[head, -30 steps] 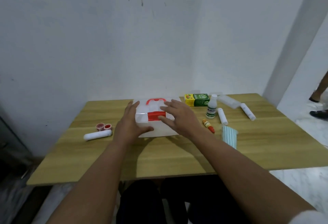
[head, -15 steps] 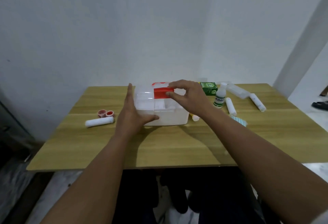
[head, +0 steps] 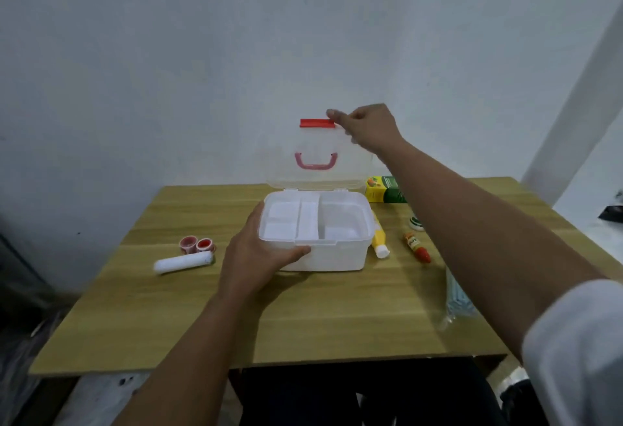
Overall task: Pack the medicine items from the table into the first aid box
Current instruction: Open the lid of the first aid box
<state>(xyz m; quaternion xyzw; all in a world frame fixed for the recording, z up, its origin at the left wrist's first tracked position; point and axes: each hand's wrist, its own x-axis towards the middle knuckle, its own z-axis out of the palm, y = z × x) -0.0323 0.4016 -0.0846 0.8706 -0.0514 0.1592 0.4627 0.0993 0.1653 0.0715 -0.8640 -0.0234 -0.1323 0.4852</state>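
The white first aid box [head: 337, 257] stands open on the wooden table [head: 202, 324], its divided tray showing. Its clear lid [head: 317, 169] with a red latch stands upright. My right hand [head: 367, 127] pinches the lid's top edge beside the latch. My left hand [head: 259, 257] grips the box's front left corner. A white bandage roll [head: 183, 263] and two small red-capped pots [head: 196, 244] lie left of the box. A yellow tube [head: 378, 240], a small orange tube [head: 417, 247] and a green-yellow carton [head: 384, 189] lie to its right.
A packet of blue face masks [head: 456, 297] lies near the table's right front, partly behind my right arm. A green-labelled bottle [head: 416, 222] peeks out beside that arm. A white wall stands close behind the table.
My right hand has swung the lid up from nearly shut to upright, and the box's inner tray now shows. My left hand stays on the box's front left corner.
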